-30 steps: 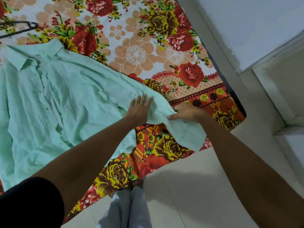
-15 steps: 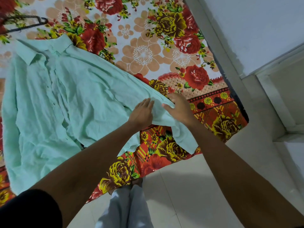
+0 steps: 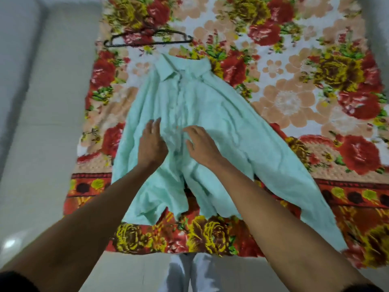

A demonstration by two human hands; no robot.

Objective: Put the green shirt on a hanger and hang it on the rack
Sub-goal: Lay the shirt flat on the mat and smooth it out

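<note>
The mint-green shirt point(image 3: 210, 114) lies face up on the floral blanket, collar at the far end and one long sleeve stretched out to the near right. A black hanger point(image 3: 147, 37) lies flat on the blanket just beyond the collar, apart from the shirt. My left hand point(image 3: 152, 142) rests flat on the shirt's front near the button line, fingers spread. My right hand point(image 3: 201, 144) hovers over or touches the shirt's middle beside it, fingers apart. Neither hand grips the cloth. No rack is in view.
The red, yellow and cream floral blanket point(image 3: 315, 102) covers the bed. A pale grey floor or ledge point(image 3: 42, 123) runs along the left. My legs in light trousers point(image 3: 189, 272) stand at the bed's near edge.
My hands let go of the right sleeve and moved left to the shirt's middle. The view swung left, so the whole shirt and the hanger now show.
</note>
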